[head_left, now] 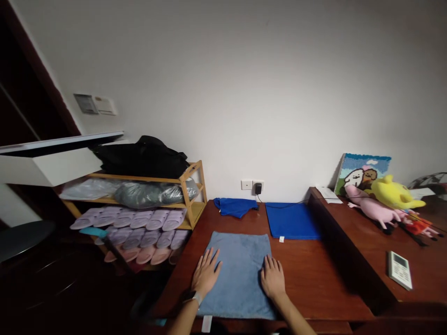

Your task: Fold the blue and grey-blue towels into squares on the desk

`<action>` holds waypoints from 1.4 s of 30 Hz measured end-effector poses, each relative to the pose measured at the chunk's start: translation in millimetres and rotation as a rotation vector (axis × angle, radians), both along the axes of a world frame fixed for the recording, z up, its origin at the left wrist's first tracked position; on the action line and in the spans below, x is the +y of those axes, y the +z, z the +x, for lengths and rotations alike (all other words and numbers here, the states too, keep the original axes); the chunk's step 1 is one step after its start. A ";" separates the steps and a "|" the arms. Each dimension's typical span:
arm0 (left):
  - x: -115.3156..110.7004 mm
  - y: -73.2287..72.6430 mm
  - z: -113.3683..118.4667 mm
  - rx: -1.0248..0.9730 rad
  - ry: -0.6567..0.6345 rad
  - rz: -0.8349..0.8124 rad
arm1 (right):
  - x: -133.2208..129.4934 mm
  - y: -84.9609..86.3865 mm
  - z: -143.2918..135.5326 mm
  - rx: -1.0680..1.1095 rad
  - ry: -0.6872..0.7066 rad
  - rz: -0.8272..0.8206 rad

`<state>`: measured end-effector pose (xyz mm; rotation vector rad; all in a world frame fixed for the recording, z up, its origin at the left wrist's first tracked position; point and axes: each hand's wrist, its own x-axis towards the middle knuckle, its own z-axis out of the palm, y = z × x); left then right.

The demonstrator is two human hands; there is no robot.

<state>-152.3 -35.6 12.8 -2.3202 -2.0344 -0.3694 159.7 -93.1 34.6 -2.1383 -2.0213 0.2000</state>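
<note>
A square grey-blue cloth (240, 274) lies flat on the brown wooden table (307, 279), with a white tag (206, 324) sticking out at its near left corner. My left hand (206, 273) rests palm down on the cloth's left edge, its fingers spread and a watch on the wrist. On the right edge lies my right hand (273, 278), also palm down, fingers stretched out and fairly close together. Neither hand holds anything. Farther back are a crumpled blue cloth (235, 206) and a flat, brighter blue cloth (293, 221) with a small white tag.
A wooden rack (188, 204) at left carries rows of slippers (139, 218), plastic-wrapped items and a black bag (146, 156). An adapter (258, 188) with a cable is plugged into the wall. Plush toys (375, 207) and a white remote-like device (400, 270) lie on the right-hand surface.
</note>
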 end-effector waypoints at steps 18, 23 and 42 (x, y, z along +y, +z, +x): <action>3.3 2.6 34.8 -0.004 -0.078 0.097 | 86.2 -10.2 6.5 0.072 -0.010 -0.062; 31.8 16.7 137.6 -0.059 -0.386 0.105 | 85.7 -8.4 6.9 0.068 -0.003 -0.051; 91.4 -5.0 3.6 0.001 0.029 0.021 | 86.9 -16.4 6.6 0.022 -0.033 -0.044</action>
